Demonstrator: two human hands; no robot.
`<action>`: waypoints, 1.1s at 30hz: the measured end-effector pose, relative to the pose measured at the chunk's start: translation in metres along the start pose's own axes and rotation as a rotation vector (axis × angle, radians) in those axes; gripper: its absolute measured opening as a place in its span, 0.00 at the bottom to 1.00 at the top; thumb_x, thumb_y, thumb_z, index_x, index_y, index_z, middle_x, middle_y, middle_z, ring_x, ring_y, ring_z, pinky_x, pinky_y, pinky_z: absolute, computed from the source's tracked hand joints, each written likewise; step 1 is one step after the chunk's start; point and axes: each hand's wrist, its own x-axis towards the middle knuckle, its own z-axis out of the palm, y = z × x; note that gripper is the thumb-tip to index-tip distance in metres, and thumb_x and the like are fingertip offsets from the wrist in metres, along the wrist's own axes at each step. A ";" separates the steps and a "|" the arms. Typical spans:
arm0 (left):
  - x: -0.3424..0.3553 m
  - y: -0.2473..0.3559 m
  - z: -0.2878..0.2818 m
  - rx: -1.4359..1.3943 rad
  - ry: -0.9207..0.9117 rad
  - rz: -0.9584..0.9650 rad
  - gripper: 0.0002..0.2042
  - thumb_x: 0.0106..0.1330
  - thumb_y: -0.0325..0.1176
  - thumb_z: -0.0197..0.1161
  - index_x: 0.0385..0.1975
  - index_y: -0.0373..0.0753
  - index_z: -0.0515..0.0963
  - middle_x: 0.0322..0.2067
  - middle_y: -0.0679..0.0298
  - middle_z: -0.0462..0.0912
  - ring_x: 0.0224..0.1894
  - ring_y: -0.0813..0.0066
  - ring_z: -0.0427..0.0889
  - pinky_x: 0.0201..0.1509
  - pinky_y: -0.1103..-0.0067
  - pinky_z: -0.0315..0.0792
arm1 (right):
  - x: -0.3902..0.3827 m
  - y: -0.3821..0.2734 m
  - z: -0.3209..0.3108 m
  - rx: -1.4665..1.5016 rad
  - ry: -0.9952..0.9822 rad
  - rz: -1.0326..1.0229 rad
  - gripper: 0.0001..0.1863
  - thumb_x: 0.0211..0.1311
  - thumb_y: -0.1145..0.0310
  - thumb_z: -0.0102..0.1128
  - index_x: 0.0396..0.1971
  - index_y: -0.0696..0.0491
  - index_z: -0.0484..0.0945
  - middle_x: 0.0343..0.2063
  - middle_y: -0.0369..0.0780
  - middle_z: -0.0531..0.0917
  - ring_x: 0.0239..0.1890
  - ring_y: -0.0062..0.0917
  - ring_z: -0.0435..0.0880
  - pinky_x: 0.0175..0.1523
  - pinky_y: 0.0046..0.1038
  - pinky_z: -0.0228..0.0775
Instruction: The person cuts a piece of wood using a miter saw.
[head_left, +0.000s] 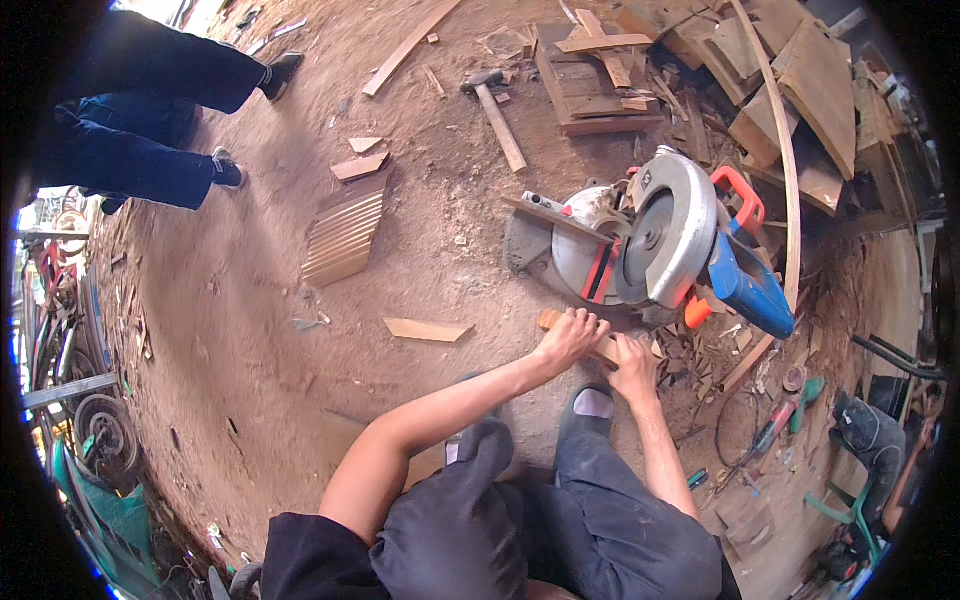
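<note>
A short wooden piece lies between my two hands, just in front of a miter saw on the ground. Over its left part my left hand is closed, fingers curled round the wood. Closer to the saw's right side, my right hand grips the other end with the thumb along it. The saw has a round silver blade guard, a blue motor housing and a red handle. Its blade sits beyond my hands, apart from them. My fingers hide most of the wooden piece.
A loose angled board and a stack of slats lie left of the saw. Beyond are a hammer and a wooden panel. Scrap wood is piled far right. An angle grinder rests at right. Another person's legs are upper left.
</note>
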 end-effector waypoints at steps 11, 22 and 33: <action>0.000 -0.007 0.009 -0.003 -0.110 0.113 0.34 0.57 0.40 0.74 0.65 0.44 0.70 0.50 0.62 0.82 0.52 0.63 0.84 0.54 0.69 0.75 | 0.000 -0.005 -0.013 0.003 -0.003 -0.053 0.38 0.43 0.67 0.78 0.59 0.58 0.79 0.56 0.50 0.85 0.57 0.44 0.85 0.63 0.43 0.77; -0.011 -0.001 0.011 -0.076 -0.078 0.077 0.35 0.54 0.35 0.75 0.65 0.42 0.72 0.50 0.61 0.83 0.56 0.62 0.84 0.56 0.66 0.77 | 0.031 -0.012 -0.022 -0.067 -0.341 -0.050 0.26 0.44 0.73 0.75 0.49 0.59 0.83 0.50 0.50 0.86 0.52 0.45 0.87 0.55 0.44 0.80; -0.013 -0.050 -0.032 -0.450 -0.172 0.040 0.39 0.49 0.44 0.81 0.66 0.42 0.78 0.61 0.59 0.85 0.67 0.64 0.80 0.81 0.58 0.62 | 0.021 -0.011 0.012 0.017 -0.158 0.044 0.29 0.44 0.75 0.72 0.53 0.57 0.82 0.46 0.50 0.89 0.50 0.46 0.88 0.56 0.45 0.80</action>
